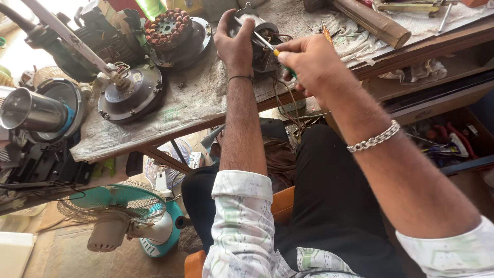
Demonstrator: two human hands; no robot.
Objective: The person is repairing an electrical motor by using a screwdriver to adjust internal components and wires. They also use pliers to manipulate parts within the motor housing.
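Two hands at the workbench (154, 123) front edge: left hand (234, 44) wrapped around a small motor (262, 44), right hand (309, 62) fingers clamped on a screwdriver (265, 44) set against it. Motor wires hang loose; work judged midway, unfinished.

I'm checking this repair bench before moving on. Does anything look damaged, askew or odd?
Loose wires dangle off the bench edge below the small motor held by the left hand, while the right hand works a screwdriver on it. A stator sits exposed, its copper windings bare. Nothing looks spilled.
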